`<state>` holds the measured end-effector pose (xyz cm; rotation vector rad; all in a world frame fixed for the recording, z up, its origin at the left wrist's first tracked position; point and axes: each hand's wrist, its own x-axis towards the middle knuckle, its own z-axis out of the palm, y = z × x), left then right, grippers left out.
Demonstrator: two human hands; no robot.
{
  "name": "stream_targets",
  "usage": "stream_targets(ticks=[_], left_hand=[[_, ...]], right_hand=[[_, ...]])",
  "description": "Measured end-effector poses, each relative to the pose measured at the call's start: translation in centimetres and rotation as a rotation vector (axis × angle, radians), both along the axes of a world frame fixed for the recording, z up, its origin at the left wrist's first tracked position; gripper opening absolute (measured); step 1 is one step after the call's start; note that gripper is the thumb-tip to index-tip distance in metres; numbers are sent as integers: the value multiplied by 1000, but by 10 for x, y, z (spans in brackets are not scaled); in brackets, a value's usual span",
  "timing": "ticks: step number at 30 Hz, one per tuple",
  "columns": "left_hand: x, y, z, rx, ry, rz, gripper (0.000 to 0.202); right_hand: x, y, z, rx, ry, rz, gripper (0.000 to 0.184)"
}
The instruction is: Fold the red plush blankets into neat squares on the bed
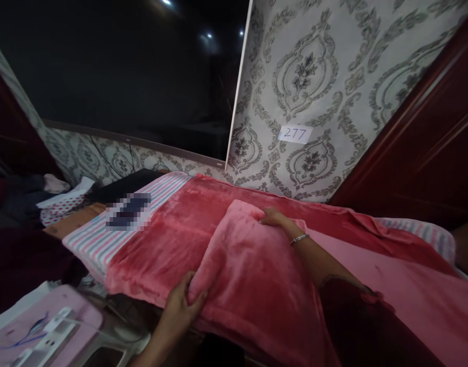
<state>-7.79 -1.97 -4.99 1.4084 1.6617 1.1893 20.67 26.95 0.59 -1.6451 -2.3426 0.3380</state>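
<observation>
Across the striped cover (90,243), the red blanket (243,267) is lying lengthwise left to right; left hand (182,302) is pinching its folded edge's near end, right hand (274,218) gripping the far end, edge running between.

The number 277 is written in blue on a small white paper (296,134) on the patterned wall (305,76). A tiny mark (219,164) under the big black screen (122,71) is too small to read.
</observation>
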Motion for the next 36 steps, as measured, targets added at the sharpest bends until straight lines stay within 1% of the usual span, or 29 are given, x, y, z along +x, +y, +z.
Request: stream_targets(ticks=[2, 5, 8, 10, 12, 14, 15, 17, 18, 19, 20, 21, 22, 23, 24, 25, 26, 28, 30, 32, 34, 36], left_hand=[[2, 0, 3, 5, 9, -10, 31], [6, -2, 10, 15, 8, -10, 26], [11, -4, 20, 46, -13, -16, 24], [15, -7, 30, 84, -44, -39, 21], [18, -9, 45, 128, -88, -57, 19], [16, -13, 63, 178, -136, -47, 18], [13, -14, 74, 200, -159, -22, 18], [-3, -15, 95, 227, -192, 49, 20], [-15, -14, 103, 235, -202, 97, 24], [-29, -11, 110, 241, -202, 149, 29], [-45, -8, 114, 255, -199, 209, 34], [-62, -3, 114, 280, -190, 285, 39], [-78, 2, 111, 308, -179, 360, 44], [-93, 8, 104, 326, -169, 434, 48], [-107, 13, 94, 326, -159, 504, 51], [-118, 17, 82, 285, -143, 561, 54], [-128, 20, 69, 227, -133, 599, 57], [-141, 23, 42, 92, -116, 645, 62], [-149, 21, 22, 13, -109, 666, 69], [-153, 20, 12, 8, -69, 668, 74], [-152, 19, 11, 57, 80, 682, 73], [-144, 20, 17, 138, 360, 723, 68]], right_hand=[[1, -4, -1, -9, 12, -5, 18], [6, -15, -3, 14, 45, -26, 25], [19, -25, -2, 115, 157, -90, 30], [30, -28, 6, 215, 273, -119, 30], [40, -26, 21, 305, 347, -110, 27], [43, -19, 46, 371, 365, -92, 25], [41, -13, 60, 397, 364, -85, 26], [26, 3, 88, 436, 372, -62, 29], [12, 12, 99, 453, 381, -39, 30], [-6, 21, 108, 457, 394, -4, 31], [-27, 29, 113, 447, 413, 33, 33], [-50, 35, 113, 423, 414, 56, 36], [-74, 39, 109, 373, 388, 80, 38], [-98, 40, 100, 300, 317, 94, 41], [-119, 38, 87, 209, 215, 76, 45], [-138, 34, 72, 115, 104, 46, 49], [-154, 28, 55, 62, 60, 52, 53], [-171, 14, 24, -25, -21, 71, 60], [-172, 3, 1, -66, -80, 75, 59], [-159, -2, -9, -68, -131, 56, 57], [-139, -2, -8, -61, -192, 23, 57], [-117, -1, -4, -69, -247, -19, 58]])
